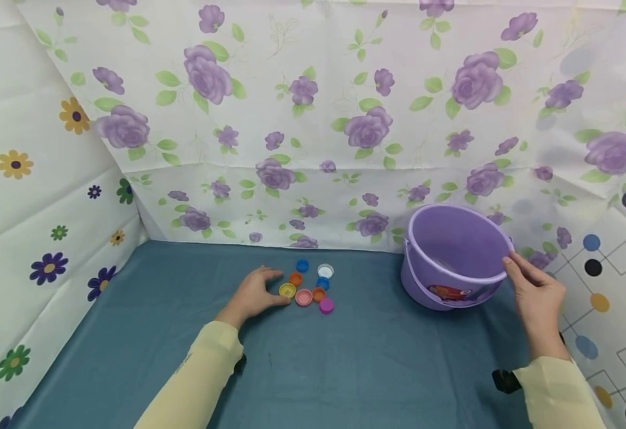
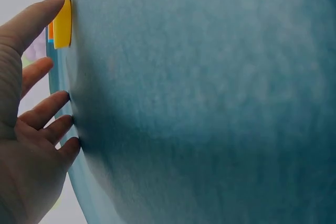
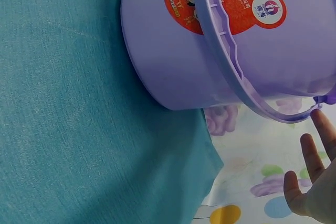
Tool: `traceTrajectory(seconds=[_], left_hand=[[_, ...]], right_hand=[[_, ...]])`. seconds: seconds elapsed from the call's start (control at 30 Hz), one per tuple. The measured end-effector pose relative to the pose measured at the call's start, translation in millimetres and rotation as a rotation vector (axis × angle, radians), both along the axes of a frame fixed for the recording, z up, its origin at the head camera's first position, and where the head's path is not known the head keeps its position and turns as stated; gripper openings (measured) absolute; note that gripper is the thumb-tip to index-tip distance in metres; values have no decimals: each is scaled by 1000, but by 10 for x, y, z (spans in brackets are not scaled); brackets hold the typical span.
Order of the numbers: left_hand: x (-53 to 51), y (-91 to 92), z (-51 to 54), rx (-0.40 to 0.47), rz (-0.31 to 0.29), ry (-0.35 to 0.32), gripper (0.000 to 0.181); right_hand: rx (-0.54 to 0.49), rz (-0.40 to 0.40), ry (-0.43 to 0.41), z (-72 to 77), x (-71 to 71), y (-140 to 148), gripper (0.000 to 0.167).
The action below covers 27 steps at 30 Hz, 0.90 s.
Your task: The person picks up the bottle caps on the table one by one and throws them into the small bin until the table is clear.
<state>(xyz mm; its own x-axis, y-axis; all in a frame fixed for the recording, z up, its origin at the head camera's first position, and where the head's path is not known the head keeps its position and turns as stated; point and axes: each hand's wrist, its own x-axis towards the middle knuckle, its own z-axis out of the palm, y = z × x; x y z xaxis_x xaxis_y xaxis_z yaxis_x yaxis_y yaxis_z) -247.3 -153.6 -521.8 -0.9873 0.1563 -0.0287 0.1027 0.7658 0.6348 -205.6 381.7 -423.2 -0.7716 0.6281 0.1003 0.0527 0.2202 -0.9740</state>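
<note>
Touching left thumb point(image 2: 35, 22): yellow cap point(image 1: 287, 291)

This looked like a makeshift, booth-like corner set up for tabletop handling; the kind of building around it could not be told. A creased white sheet printed with purple roses point(image 1: 318, 122) hung as a backdrop at twelve o'clock. A white sheet printed with colourful daisies point(image 1: 28, 220) closed off nine o'clock, and a white sheet with coloured dots and thin lines point(image 1: 620, 307) stood at three. A plain blue-green cloth point(image 1: 366, 369) covered the flat surface, carrying ordinary household goods: a purple plastic bucket point(image 1: 457, 238) and small, round, coloured plastic caps point(image 1: 304, 297).
</note>
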Motion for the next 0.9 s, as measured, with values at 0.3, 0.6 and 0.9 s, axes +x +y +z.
traceTrajectory(seconds=[0.3,0.6,0.9], left_hand=[[29,48,6,-40,16,0,68],[48,53,16,-43,29,-14,53],[49,43,-7,-66,9,0,44]], right_hand=[[9,6,-12,-33,-14,35,42],[-19,8,-11,-36,-16,31,43],[-6,17,31,-10,2,9,41]])
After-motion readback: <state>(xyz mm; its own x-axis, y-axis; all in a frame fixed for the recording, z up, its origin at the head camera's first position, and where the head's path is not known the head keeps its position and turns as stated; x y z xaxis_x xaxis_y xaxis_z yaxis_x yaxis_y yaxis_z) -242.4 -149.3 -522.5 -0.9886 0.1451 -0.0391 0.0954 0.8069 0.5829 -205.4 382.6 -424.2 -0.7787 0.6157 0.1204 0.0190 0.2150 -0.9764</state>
